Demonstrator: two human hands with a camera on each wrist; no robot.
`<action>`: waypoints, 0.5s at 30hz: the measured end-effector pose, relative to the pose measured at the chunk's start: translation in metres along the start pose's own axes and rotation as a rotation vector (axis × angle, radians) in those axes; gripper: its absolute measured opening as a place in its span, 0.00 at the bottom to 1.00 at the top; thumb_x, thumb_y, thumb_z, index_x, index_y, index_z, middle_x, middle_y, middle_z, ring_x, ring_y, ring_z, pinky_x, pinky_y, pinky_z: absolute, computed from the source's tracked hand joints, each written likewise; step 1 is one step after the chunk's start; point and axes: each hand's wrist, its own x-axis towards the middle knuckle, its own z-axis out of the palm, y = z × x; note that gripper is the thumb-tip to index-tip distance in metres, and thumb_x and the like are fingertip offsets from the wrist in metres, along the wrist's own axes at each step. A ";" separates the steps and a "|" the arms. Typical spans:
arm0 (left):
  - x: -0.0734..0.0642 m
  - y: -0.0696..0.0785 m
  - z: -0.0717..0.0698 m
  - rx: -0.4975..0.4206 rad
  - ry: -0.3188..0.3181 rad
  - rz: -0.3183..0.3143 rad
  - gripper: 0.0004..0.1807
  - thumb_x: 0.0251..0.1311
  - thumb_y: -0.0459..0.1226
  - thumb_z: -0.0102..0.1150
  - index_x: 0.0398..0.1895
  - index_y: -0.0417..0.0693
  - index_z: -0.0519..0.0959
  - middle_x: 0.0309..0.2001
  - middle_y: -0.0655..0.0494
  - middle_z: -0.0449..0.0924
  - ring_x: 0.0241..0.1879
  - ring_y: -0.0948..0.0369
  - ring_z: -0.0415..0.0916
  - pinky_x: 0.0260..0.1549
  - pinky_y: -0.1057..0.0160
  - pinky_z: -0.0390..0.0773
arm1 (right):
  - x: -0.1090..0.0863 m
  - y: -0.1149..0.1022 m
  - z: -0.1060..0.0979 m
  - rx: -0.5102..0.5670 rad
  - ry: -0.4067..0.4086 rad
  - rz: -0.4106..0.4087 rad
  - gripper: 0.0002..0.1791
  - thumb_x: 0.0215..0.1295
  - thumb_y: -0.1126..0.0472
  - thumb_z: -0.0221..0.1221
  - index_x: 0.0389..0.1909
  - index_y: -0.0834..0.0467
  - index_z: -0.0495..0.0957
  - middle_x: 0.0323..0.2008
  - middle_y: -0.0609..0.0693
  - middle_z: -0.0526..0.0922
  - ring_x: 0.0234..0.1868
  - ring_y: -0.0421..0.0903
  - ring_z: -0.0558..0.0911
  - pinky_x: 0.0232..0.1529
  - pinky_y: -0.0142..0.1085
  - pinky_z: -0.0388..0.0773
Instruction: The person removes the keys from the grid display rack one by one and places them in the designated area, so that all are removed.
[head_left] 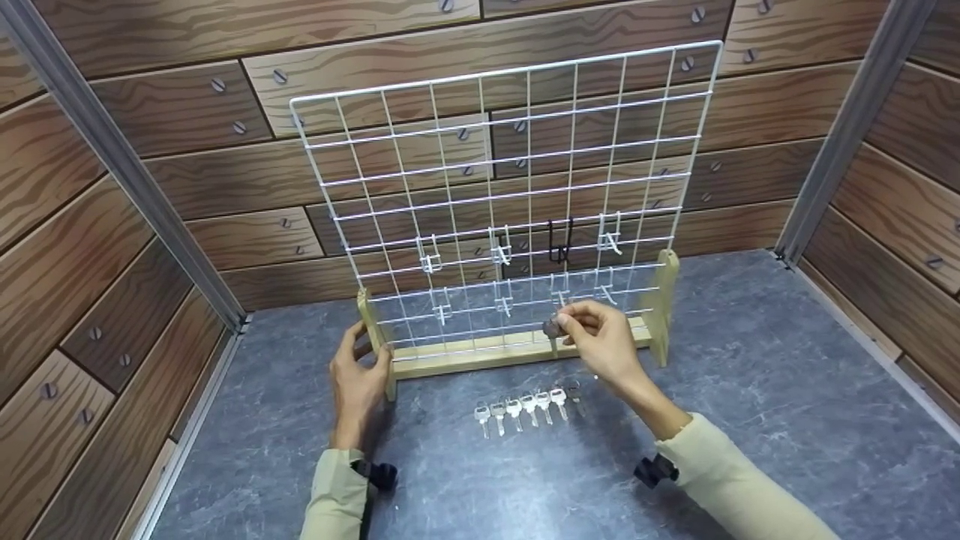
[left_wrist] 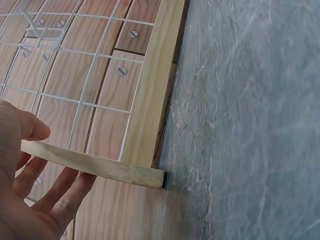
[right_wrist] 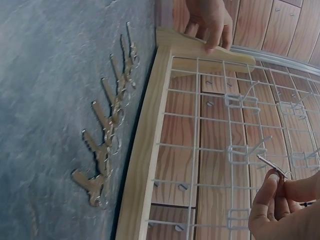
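Observation:
A white wire grid panel (head_left: 480,76) stands upright in a pale wooden stand (head_left: 450,363). My left hand (head_left: 358,382) grips the stand's left wooden end piece (left_wrist: 100,168), thumb on the inner side and fingers on the outer. Between thumb and fingertips, my right hand (head_left: 606,343) pinches a key (head_left: 553,330) with a small ring, its blade pointing down in the head view. This key (right_wrist: 271,165) is in front of the grid, close to the lower row of white hooks (head_left: 503,303). Several more keys (head_left: 557,397) with rings lie in a row before the stand.
An upper row of hooks on the grid includes white ones (head_left: 501,253) and one black hook (head_left: 559,251). Wood-patterned walls (head_left: 202,180) with grey metal corner posts (head_left: 127,161) enclose the grey marbled table (head_left: 750,420) behind and at both sides.

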 end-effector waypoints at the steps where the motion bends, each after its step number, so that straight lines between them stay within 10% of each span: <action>1: 0.000 0.000 0.000 -0.005 0.000 0.000 0.27 0.62 0.29 0.70 0.66 0.44 0.80 0.60 0.42 0.86 0.52 0.43 0.88 0.48 0.38 0.86 | 0.000 0.002 -0.001 -0.002 -0.001 0.002 0.05 0.72 0.73 0.63 0.44 0.72 0.84 0.39 0.64 0.90 0.34 0.40 0.88 0.41 0.36 0.88; 15: -0.001 -0.003 -0.001 0.018 0.008 0.012 0.27 0.62 0.31 0.71 0.66 0.45 0.81 0.60 0.43 0.86 0.50 0.45 0.89 0.45 0.40 0.87 | -0.009 0.024 -0.017 0.006 -0.020 0.072 0.06 0.71 0.75 0.63 0.45 0.75 0.83 0.38 0.65 0.90 0.31 0.40 0.87 0.37 0.32 0.87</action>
